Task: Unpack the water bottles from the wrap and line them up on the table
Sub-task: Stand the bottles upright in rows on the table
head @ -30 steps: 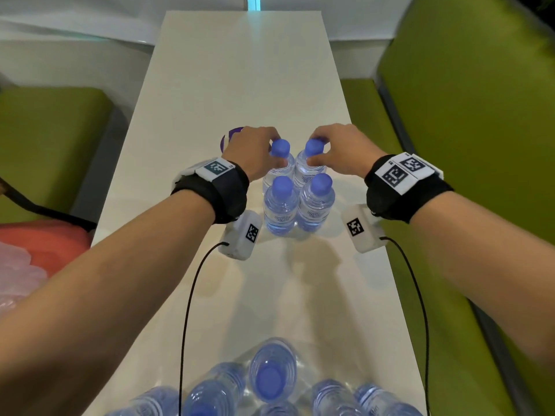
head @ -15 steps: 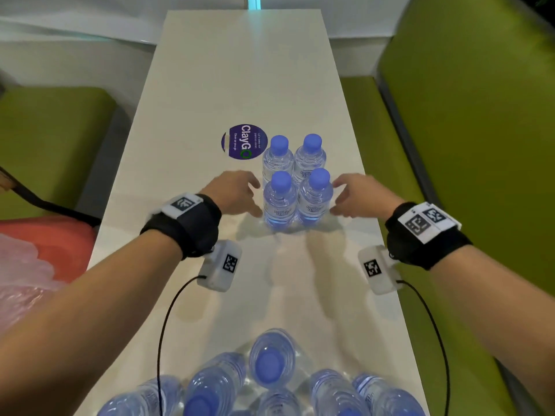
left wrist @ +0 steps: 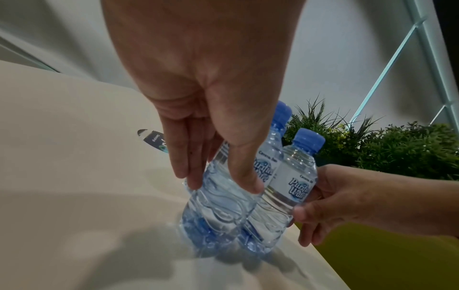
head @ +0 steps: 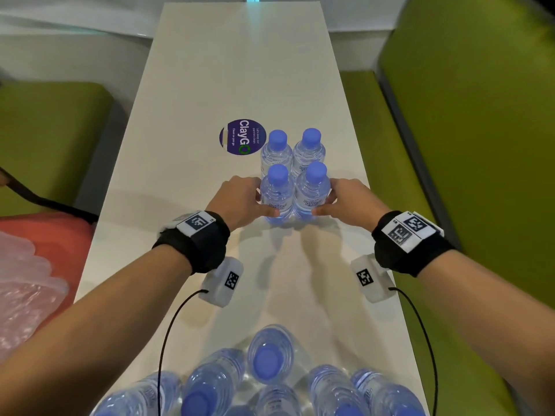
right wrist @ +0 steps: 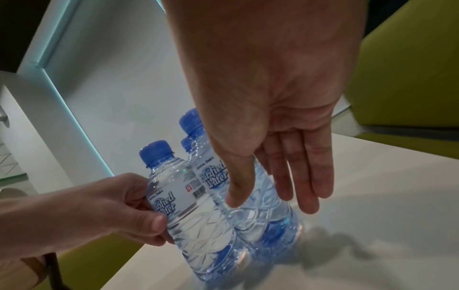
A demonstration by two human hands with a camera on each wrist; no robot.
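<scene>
Four clear water bottles with blue caps stand in a two-by-two block on the white table (head: 240, 70). My left hand (head: 240, 202) grips the body of the near-left bottle (head: 276, 193) between thumb and fingers. In the left wrist view the hand (left wrist: 221, 184) wraps that bottle (left wrist: 218, 212). My right hand (head: 345, 202) grips the near-right bottle (head: 312, 190), thumb on its front (right wrist: 268, 202). The two far bottles (head: 276, 151) (head: 309, 151) stand untouched just behind. Several more bottles (head: 270, 355) crowd the table's near edge in clear wrap.
A round purple sticker (head: 242, 137) lies flat just left of the far bottles. Green benches flank the table on the left (head: 45, 130) and right (head: 480, 145). Crumpled pink plastic (head: 24, 295) lies on a red surface at lower left. Green plants (left wrist: 397, 147) stand beyond.
Both hands left the caps of the far pair, drew back toward me and lower, and now hold the bodies of the near pair. The four bottles have stayed put.
</scene>
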